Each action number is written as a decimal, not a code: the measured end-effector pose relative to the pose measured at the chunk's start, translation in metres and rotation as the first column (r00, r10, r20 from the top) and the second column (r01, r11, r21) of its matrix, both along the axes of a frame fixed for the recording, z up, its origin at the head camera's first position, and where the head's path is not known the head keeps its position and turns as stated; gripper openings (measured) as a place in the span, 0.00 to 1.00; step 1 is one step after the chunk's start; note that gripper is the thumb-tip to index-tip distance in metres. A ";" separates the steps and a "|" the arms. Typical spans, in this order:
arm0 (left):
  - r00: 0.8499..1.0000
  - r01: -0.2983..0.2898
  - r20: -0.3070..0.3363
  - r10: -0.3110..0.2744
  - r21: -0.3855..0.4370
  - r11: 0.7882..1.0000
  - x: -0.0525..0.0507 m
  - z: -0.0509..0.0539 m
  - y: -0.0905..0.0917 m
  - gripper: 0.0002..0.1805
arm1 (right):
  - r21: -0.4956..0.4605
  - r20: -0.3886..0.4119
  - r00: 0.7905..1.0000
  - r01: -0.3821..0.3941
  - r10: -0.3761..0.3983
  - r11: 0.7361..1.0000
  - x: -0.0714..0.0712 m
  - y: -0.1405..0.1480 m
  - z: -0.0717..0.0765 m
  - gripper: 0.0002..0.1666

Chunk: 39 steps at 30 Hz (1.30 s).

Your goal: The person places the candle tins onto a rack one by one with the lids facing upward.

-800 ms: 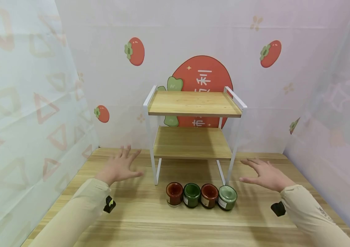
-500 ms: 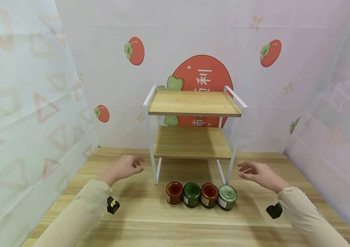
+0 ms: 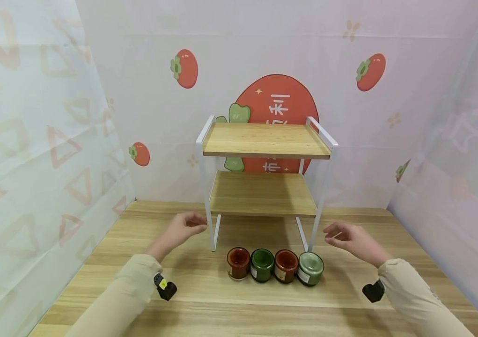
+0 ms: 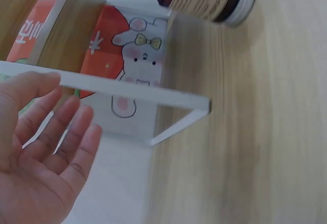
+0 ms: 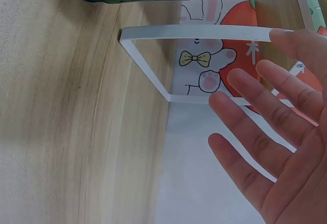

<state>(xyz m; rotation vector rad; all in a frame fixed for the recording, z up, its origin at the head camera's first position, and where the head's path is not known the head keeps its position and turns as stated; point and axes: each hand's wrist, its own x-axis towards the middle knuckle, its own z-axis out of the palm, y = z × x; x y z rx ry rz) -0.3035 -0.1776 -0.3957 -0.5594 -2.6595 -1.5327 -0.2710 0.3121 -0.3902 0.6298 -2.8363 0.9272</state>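
Note:
A small rack with two wooden boards (image 3: 264, 140) and a white metal frame (image 3: 322, 201) stands on the wooden table. My left hand (image 3: 181, 231) is beside its left front post, fingers slightly bent and holding nothing; in the left wrist view the thumb overlaps the white post (image 4: 133, 89), and I cannot tell if it touches. By the right post is my right hand (image 3: 354, 238), fingers spread in the right wrist view, thumb tip at the post (image 5: 204, 32). Several small glass jars form a row before the rack: red-brown (image 3: 238, 263), dark green (image 3: 261, 265), red-brown (image 3: 286, 266), light green (image 3: 310, 268).
Wooden table (image 3: 239, 313) surface extends in front of the jars and to both sides of the rack. A printed cloth (image 3: 150, 93) hangs behind, and pale cloth walls (image 3: 32, 140) close in the left and right sides.
Both hands were spread wide; their fingers have since bent inward. My left hand has moved right, up to the rack's left post. The right hand shifted only slightly. Rack and jars stay put.

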 end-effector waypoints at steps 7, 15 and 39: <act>0.993 -0.069 0.115 0.041 0.250 0.966 -0.002 -0.017 0.008 0.15 | -0.011 0.002 1.000 0.001 -0.001 1.000 0.004 0.000 0.002 0.13; 0.978 -0.097 0.208 0.013 0.399 0.912 -0.004 -0.033 0.014 0.16 | -0.015 0.015 1.000 -0.004 0.004 1.000 0.004 0.001 0.001 0.14; 0.964 -0.105 0.267 -0.001 0.381 0.919 -0.006 -0.041 0.020 0.08 | -0.036 0.023 0.999 -0.032 0.033 0.999 0.006 0.002 -0.003 0.14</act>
